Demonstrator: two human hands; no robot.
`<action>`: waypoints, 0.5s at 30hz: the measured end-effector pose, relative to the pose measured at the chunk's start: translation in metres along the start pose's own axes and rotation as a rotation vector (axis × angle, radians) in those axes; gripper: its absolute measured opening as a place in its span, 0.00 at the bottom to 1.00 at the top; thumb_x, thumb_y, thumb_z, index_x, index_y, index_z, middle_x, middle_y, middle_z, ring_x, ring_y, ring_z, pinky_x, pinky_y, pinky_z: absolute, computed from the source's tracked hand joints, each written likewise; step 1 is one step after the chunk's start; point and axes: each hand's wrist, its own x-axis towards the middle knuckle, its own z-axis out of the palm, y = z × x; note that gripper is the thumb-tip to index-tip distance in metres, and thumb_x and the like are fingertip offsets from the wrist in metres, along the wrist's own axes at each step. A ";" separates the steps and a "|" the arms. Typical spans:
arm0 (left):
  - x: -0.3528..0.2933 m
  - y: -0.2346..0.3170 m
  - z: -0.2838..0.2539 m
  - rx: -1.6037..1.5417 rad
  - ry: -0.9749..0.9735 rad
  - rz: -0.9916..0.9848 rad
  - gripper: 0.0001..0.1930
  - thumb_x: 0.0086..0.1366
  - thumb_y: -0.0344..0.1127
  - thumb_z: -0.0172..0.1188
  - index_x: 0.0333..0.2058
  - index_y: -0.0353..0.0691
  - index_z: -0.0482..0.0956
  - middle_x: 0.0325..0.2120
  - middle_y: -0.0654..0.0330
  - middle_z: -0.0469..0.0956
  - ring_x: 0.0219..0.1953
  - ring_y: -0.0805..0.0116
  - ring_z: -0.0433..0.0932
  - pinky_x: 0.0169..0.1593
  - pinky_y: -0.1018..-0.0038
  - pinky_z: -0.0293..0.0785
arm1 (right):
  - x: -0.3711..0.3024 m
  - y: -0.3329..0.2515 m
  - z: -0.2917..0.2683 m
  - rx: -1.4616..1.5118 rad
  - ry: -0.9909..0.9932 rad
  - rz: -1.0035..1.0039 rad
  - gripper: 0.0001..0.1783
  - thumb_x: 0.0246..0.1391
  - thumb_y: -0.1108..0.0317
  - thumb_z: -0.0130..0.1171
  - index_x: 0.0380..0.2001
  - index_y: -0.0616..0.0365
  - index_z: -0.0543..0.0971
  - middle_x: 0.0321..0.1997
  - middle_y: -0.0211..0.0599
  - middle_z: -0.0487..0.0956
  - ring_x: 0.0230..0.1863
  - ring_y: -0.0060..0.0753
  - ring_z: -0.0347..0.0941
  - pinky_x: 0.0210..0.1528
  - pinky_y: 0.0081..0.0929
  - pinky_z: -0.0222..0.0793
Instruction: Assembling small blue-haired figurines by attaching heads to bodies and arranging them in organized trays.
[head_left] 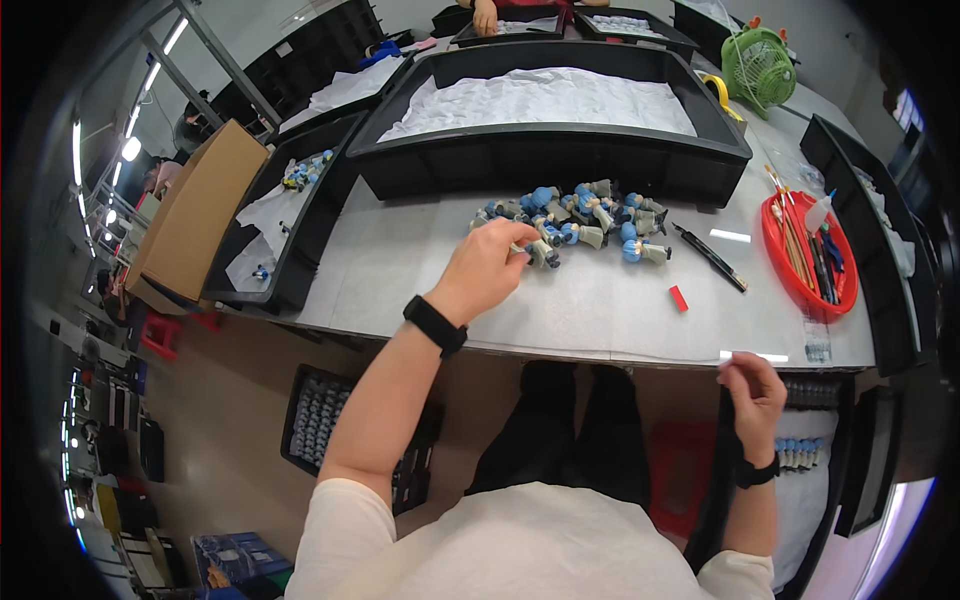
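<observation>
A cluster of small figurines (590, 207) with blue heads and grey-beige bodies lies on the white-covered table (400, 250). At the cluster's near left side my left hand (480, 268) is closed, thumb and forefinger on one figurine (543, 254); its curled fingers hide part of that piece. My right hand (757, 395) hovers at the table's front edge on the right, apart from the figurines. Its thumb and fingertips are pinched together, and whatever is between them is too small to tell. A black pen (710, 257) and a small red block (678, 298) lie right of the cluster.
Behind the figurines stands a large black tray (550, 160) lined with white sheeting. A red basket (848, 300) of brushes and pens sits at right, a green fan (757, 68) beyond it. Another black tray (290, 265) stands left. Across the table shows another person's hand (485, 18).
</observation>
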 end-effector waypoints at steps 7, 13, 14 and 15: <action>-0.008 -0.034 -0.006 0.417 -0.009 -0.083 0.10 0.46 0.25 0.59 0.30 0.38 0.71 0.33 0.55 0.70 0.38 0.53 0.70 0.40 0.62 0.67 | 0.025 -0.010 0.101 0.104 -0.258 0.065 0.07 0.48 0.80 0.52 0.33 0.66 0.75 0.28 0.35 0.77 0.31 0.20 0.74 0.35 0.15 0.68; -0.020 -0.046 -0.008 0.297 -0.061 0.011 0.11 0.48 0.26 0.59 0.30 0.38 0.68 0.30 0.53 0.71 0.38 0.53 0.70 0.42 0.64 0.68 | 0.049 -0.006 0.147 0.131 -0.374 0.012 0.08 0.48 0.77 0.53 0.33 0.65 0.76 0.29 0.33 0.78 0.30 0.20 0.74 0.34 0.16 0.69; -0.020 -0.042 -0.009 0.224 -0.053 -0.026 0.11 0.48 0.26 0.59 0.31 0.38 0.67 0.30 0.53 0.72 0.37 0.52 0.70 0.41 0.64 0.68 | 0.055 -0.005 0.152 0.126 -0.376 0.014 0.08 0.48 0.77 0.53 0.33 0.65 0.76 0.29 0.33 0.78 0.30 0.20 0.74 0.34 0.16 0.69; -0.022 -0.038 -0.011 0.155 -0.042 -0.066 0.12 0.48 0.27 0.60 0.31 0.37 0.67 0.29 0.53 0.72 0.37 0.52 0.70 0.41 0.64 0.67 | 0.060 -0.006 0.158 0.072 -0.372 -0.018 0.08 0.48 0.76 0.54 0.34 0.64 0.75 0.30 0.33 0.78 0.31 0.20 0.74 0.34 0.16 0.69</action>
